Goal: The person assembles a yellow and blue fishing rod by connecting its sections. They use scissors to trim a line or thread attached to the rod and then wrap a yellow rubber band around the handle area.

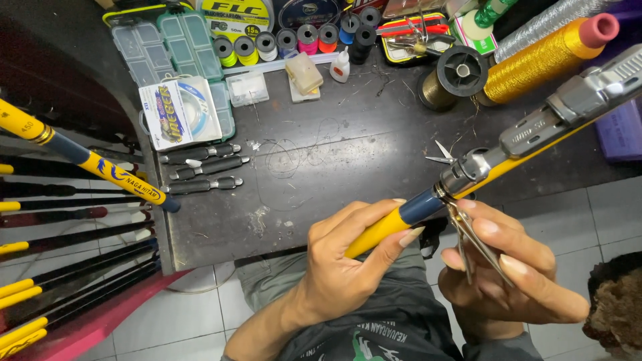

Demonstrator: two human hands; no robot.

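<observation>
Yellow-and-blue fishing rod (428,204), long axis diagonal, butt low-left, silver reel seat (575,100) toward upper right, held above the dark desk (348,140) edge. Left hand (354,257) clamped around the yellow butt. Right hand (508,281) closed on small metal scissors (471,241) beside the blue section. Gold thread spool (542,57), tackle box (180,47) on desk; white tiled floor (615,200) below.

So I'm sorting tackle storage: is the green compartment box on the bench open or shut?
Open. The green compartment box lies spread flat, both halves showing their dividers, beside the thread spools.
</observation>
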